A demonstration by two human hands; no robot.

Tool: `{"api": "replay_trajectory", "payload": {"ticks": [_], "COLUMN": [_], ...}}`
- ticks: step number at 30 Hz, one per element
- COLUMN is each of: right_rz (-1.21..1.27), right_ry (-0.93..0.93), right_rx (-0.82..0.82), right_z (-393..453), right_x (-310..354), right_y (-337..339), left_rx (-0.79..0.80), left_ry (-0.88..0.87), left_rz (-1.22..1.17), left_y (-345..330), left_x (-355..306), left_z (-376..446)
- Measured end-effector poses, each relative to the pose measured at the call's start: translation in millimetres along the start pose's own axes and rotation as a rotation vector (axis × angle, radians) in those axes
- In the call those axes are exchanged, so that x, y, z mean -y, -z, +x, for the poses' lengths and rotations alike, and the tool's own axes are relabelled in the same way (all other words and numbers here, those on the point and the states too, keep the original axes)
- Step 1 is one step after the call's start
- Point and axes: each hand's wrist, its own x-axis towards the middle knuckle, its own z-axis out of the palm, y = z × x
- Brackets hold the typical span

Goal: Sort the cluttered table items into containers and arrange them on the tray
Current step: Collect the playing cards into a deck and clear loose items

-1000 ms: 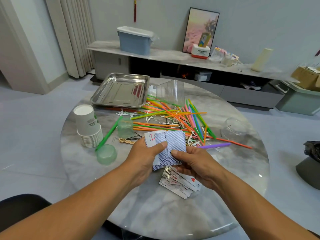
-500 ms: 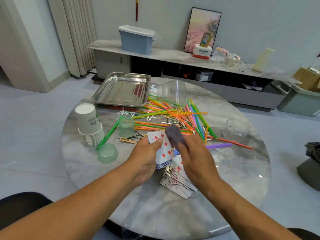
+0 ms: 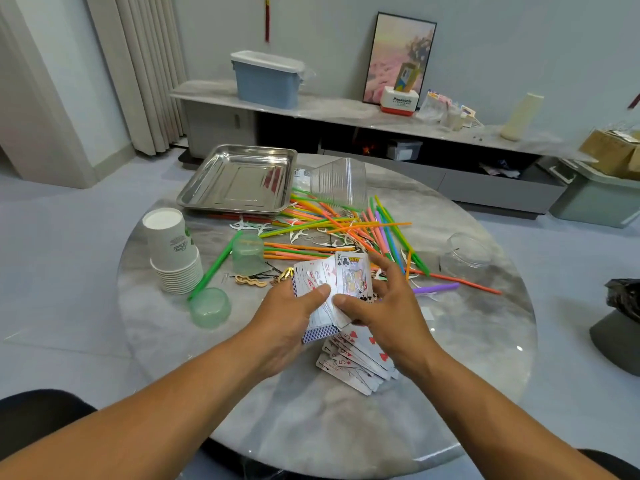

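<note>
My left hand (image 3: 287, 317) grips a fan of playing cards (image 3: 332, 278), face up, with a king of clubs on top. My right hand (image 3: 388, 306) pinches the king's lower edge with its thumb, its fingers spread behind the fan. A loose pile of face-up cards (image 3: 356, 362) lies on the round marble table (image 3: 311, 427) just below both hands. The steel tray (image 3: 239, 178) sits empty at the far left of the table. Coloured straws (image 3: 346, 223) lie scattered beyond the hands.
A stack of paper cups (image 3: 173, 251) stands at the left, with two green plastic cups (image 3: 209, 308) near it. A clear ribbed container (image 3: 341, 181) stands beside the tray and a clear round jar (image 3: 467, 252) lies at the right. Hairpins (image 3: 256, 277) and white floss picks (image 3: 301, 233) lie among the straws.
The cards in my hands showed their blue backs a second ago; now they are face up and fanned. My right hand moved a card over onto the fan's top.
</note>
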Motion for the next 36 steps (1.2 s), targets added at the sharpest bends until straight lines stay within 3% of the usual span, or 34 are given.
{"api": "replay_trajectory", "payload": {"ticks": [2,6,11,19,26,30,36], "right_rz": [0.164,0.083,0.251,0.232,0.287,0.223,0.238], "right_ry": [-0.061,-0.167,-0.289,-0.345,-0.425,-0.394,-0.374], "right_rx": [0.049,0.107,0.005,0.129,0.067,0.073,0.006], "right_z": [0,-1,6,3,9,9,18], "right_x": [0,1,-2,-2,-2,-3,-2], "right_y": [2,4,13,9,13,12,24], "left_rx": [-0.044,-0.038,0.047,-0.043,0.059,-0.075,-0.314], "left_ry": [-0.038,-0.061,0.039,-0.077,0.001,-0.047,-0.036], "left_rz": [0.04,0.067,-0.083,0.061,-0.026,0.113,0.03], "left_y": [-1,-4,-7,-1,-5,-3,2], "left_x": [2,1,-3,3,-1,3,-5], "left_z": [1,1,1,5,4,7,14]}}
